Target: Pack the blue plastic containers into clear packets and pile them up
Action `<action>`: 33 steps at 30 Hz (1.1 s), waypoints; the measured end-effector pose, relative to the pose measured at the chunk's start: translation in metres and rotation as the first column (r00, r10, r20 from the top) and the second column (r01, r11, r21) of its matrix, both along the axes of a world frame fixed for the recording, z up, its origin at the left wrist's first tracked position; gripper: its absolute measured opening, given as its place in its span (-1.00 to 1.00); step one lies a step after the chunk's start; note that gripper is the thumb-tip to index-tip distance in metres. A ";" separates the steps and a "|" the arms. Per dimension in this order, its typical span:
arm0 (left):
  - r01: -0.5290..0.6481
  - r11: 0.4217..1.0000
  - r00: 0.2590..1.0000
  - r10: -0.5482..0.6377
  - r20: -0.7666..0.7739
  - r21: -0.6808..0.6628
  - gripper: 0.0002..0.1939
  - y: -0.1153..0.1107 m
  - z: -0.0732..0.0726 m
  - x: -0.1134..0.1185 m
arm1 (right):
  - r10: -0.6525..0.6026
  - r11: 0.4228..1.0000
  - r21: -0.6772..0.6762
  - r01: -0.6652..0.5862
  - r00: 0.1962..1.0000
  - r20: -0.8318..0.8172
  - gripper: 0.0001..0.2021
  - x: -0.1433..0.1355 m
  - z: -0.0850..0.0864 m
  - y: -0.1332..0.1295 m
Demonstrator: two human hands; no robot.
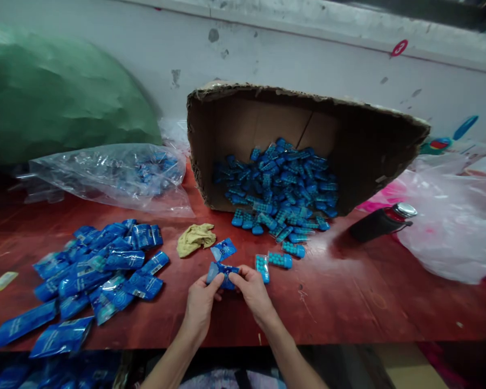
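Observation:
Between my two hands is a blue printed packet [223, 274], held just above the red table near its front edge. My left hand [202, 297] pinches its left side, and my right hand [251, 289] pinches its right side. Another flat blue packet [223, 249] lies just beyond. Close to my right hand, a clear pack of blue pieces [262, 268] stands near two similar packs. At the left is a pile of filled blue packets [93, 270]. A tipped cardboard box [202, 151] holds many small blue packs [283, 178], some spilling onto the table.
A crumpled yellow cloth [195, 239] lies left of the box opening. A dark bottle [378, 224] leans at the right, beside clear plastic bags [449, 227]. Behind the pile are a clear bag [113, 173] and a large green sack [60, 97]. The red table [348, 308] extends right.

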State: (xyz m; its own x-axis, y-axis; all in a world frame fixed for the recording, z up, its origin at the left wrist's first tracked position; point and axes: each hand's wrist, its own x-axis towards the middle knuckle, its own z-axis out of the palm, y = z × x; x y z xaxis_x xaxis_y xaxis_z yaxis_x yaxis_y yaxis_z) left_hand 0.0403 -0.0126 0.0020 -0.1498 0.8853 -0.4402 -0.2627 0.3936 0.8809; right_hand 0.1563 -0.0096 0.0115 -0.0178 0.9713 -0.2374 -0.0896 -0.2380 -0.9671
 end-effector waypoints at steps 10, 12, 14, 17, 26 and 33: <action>-0.098 0.994 0.986 0.102 0.132 -0.040 -0.73 0.000 0.002 0.021 | -0.195 0.974 0.169 0.149 0.935 0.297 -0.77 -0.011 -0.009 -0.008; -0.103 0.992 0.979 0.114 0.171 -0.072 -0.74 0.000 0.004 0.025 | -0.208 0.971 0.181 0.159 0.930 0.303 -0.75 -0.012 -0.009 -0.009; -0.080 0.993 0.971 0.097 0.219 -0.085 -0.74 0.001 0.007 0.027 | -0.211 0.970 0.177 0.167 0.939 0.272 -0.73 -0.012 -0.010 -0.009; 0.025 0.996 0.954 0.003 0.299 -0.089 -0.73 -0.001 0.015 0.025 | -0.191 0.974 0.162 0.157 0.956 0.223 -0.73 -0.008 -0.007 -0.010; 0.149 0.970 0.932 -0.073 0.356 -0.190 -0.82 -0.005 0.017 0.004 | -0.288 0.948 0.316 0.024 0.480 0.828 -0.80 0.039 0.013 -0.015; 0.101 0.915 0.908 0.076 0.412 -0.390 -0.84 -0.004 0.016 0.005 | -0.237 0.957 0.284 -0.058 0.405 0.883 -0.73 0.036 -0.007 -0.017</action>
State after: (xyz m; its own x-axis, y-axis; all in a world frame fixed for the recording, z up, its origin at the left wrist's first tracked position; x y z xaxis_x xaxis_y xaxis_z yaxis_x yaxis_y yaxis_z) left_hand 0.0453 -0.0164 0.0179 0.1319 0.6245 -0.7698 -0.5571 0.6891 0.4635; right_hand 0.1922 -0.0263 0.0047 0.1534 0.9733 0.1710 0.8601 -0.0463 -0.5080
